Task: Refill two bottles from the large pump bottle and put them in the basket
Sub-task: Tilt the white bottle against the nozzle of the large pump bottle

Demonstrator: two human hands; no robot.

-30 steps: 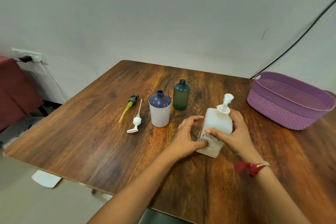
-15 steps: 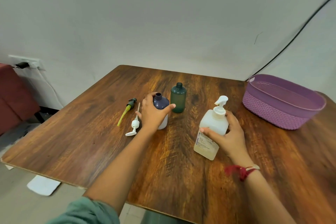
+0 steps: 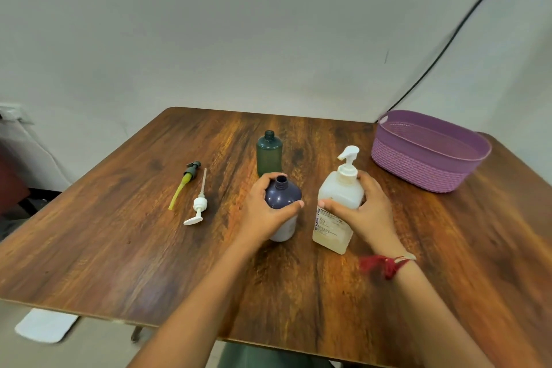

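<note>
Your left hand (image 3: pixel 263 213) is wrapping around the dark-shouldered white bottle (image 3: pixel 282 196), with the thumb on the near side and the fingers curling over the far shoulder. That bottle is standing upright on the counter (image 3: pixel 119 233) with its neck uncapped.

Your right hand (image 3: pixel 369 213) is gripping the large pump bottle (image 3: pixel 336 193) at mid-body. The thumb is lying across the front just above the label and the fingers are curling behind. This bottle is sitting just beside the smaller one, on its right, with its white nozzle pointing up and away from you.

The green bottle (image 3: pixel 268 155) is standing open-necked just behind your left hand. To the left, well apart from the bottles, a dark pump head (image 3: pixel 191 172) with a yellow-green tube and a white pump head (image 3: pixel 199 205) are lying side by side.

The purple basket (image 3: pixel 418 169) is sitting at the far right of the counter, apart from your right hand. A red thread band (image 3: pixel 383 266) is circling your right wrist.
</note>
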